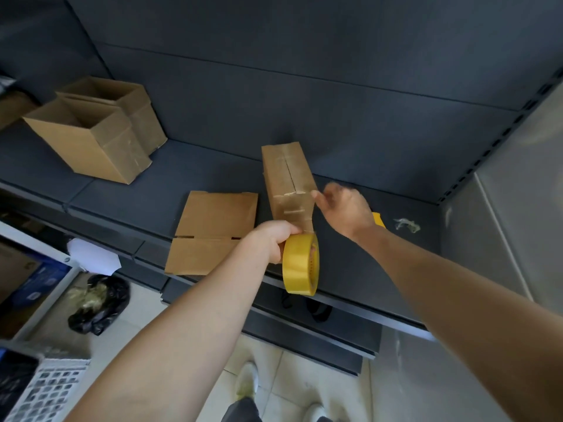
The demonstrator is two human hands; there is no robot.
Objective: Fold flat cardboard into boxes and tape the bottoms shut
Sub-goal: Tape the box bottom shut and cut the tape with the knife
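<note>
Head view: left hand point(271, 239) grips tape roll point(300, 263); right hand point(344, 208) beside box point(288, 178).

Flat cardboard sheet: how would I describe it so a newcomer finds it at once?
Look at the dark grey shelf running across the picture. At its front edge, just left of the left hand holding the yellow tape roll, lies the flat cardboard sheet. It alone is unfolded; the other boxes stand assembled.
</note>
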